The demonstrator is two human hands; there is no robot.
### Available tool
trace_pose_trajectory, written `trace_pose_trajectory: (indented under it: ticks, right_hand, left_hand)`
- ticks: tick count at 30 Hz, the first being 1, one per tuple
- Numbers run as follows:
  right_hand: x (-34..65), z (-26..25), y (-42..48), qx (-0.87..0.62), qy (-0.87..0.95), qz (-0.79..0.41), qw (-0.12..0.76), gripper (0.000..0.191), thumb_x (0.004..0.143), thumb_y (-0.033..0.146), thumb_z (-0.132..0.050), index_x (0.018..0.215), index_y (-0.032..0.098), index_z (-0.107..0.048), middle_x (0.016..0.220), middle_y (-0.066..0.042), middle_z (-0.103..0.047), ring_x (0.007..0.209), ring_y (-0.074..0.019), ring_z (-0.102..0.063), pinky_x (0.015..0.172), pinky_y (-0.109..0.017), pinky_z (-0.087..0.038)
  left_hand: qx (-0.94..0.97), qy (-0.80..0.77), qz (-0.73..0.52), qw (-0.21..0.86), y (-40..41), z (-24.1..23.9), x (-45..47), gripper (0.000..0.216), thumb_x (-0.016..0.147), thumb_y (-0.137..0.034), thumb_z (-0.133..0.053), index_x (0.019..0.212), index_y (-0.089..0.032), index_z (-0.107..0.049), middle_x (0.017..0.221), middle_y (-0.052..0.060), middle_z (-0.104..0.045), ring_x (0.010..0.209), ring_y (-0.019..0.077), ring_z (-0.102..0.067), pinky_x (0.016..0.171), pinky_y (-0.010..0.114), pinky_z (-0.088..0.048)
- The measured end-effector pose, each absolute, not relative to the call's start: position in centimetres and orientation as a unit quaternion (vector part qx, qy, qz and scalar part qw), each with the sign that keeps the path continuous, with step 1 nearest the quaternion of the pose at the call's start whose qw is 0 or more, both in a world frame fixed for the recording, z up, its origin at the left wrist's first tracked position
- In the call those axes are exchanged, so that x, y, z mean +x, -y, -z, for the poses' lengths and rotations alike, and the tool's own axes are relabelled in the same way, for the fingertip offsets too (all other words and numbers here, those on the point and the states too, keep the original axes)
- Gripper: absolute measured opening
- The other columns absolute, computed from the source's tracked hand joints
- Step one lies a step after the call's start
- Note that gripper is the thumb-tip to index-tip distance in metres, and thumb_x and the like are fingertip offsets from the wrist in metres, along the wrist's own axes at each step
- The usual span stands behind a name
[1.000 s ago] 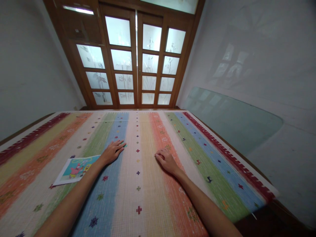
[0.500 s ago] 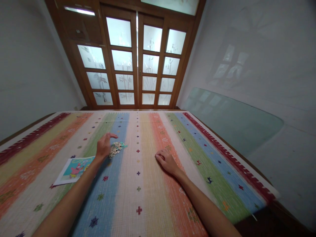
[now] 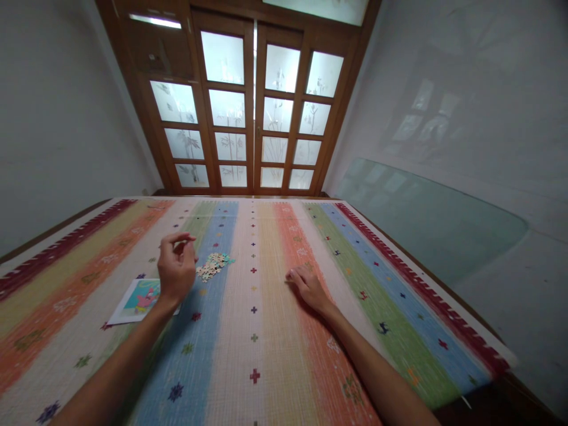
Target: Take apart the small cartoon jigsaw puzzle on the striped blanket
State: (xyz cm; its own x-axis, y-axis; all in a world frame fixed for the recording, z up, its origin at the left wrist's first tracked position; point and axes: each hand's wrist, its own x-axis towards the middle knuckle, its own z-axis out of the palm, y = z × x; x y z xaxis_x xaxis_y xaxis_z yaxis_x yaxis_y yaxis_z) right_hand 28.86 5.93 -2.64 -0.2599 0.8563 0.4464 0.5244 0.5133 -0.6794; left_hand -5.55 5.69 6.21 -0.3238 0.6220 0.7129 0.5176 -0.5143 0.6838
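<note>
My left hand (image 3: 177,269) is raised over the cloth just left of a small heap of jigsaw puzzle pieces (image 3: 215,266), its fingers curled in toward the thumb. Whatever lies between those fingertips, if anything, is too small to make out. The pieces are cream and teal and lie on a blue stripe. Partly behind my left wrist lies a white-bordered picture sheet (image 3: 133,302) with a pink cartoon figure on teal. My right hand (image 3: 308,287) rests on the cloth at an orange stripe, fingers folded loosely together, with nothing visible in them.
A striped, patterned cloth (image 3: 275,355) covers the table. Beyond its far edge stand wooden doors (image 3: 252,118) with frosted panes. A pale glass panel (image 3: 426,219) leans on the right wall, beside the table.
My left hand has drawn back from the puzzle pieces and lifted, its extended index finger now curled in. My right hand stays in place; the view has shifted slightly.
</note>
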Motion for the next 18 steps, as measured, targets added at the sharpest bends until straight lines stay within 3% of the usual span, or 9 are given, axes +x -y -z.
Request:
trace_pose_trajectory:
  ticks: [4, 8, 12, 18]
  right_hand:
    - [28.7, 1.3, -5.6, -0.432, 0.787, -0.193, 0.395, 0.031, 0.105, 0.031, -0.043, 0.086, 0.021, -0.066, 0.09, -0.008, -0.07, 0.088, -0.0231, -0.063, 0.084, -0.038, -0.048]
    - [28.4, 0.4, -4.6, -0.407, 0.814, -0.183, 0.372, 0.025, 0.103, 0.028, -0.048, 0.092, 0.022, -0.07, 0.1, -0.011, -0.072, 0.097, -0.0248, -0.063, 0.092, -0.042, -0.048]
    - [28.4, 0.4, -3.5, -0.359, 0.867, -0.132, 0.319, 0.025, 0.104, 0.027, -0.048, 0.106, 0.021, -0.072, 0.112, -0.014, -0.072, 0.11, -0.0277, -0.064, 0.1, -0.047, -0.049]
    - [28.2, 1.0, -2.4, -0.363, 0.895, -0.08, 0.247, 0.031, 0.106, 0.031, -0.047, 0.125, 0.018, -0.067, 0.133, -0.016, -0.067, 0.126, -0.0275, -0.059, 0.111, -0.049, -0.047]
  left_hand:
    - [0.697, -0.479, -0.531, 0.053, -3.4, -4.0, -4.3, 0.018, 0.094, -0.031, -0.058, 0.108, -0.022, -0.063, 0.1, 0.005, -0.069, 0.086, 0.0209, -0.068, 0.083, 0.037, -0.06]
    - [0.794, -0.452, -0.4, 0.076, -2.1, -1.2, -2.7, 0.028, 0.096, -0.034, -0.054, 0.118, -0.022, -0.067, 0.126, 0.009, -0.071, 0.12, 0.0277, -0.064, 0.11, 0.048, -0.049]
    - [0.839, -0.445, -0.303, 0.082, -1.0, 1.4, -1.5, 0.037, 0.1, -0.037, -0.049, 0.129, -0.02, -0.065, 0.142, 0.012, -0.064, 0.135, 0.0287, -0.056, 0.116, 0.049, -0.045]
    - [0.874, -0.425, -0.233, 0.016, 0.2, 3.8, -1.2, 0.043, 0.106, -0.039, -0.044, 0.139, -0.018, -0.059, 0.15, 0.014, -0.057, 0.142, 0.0302, -0.05, 0.117, 0.051, -0.045]
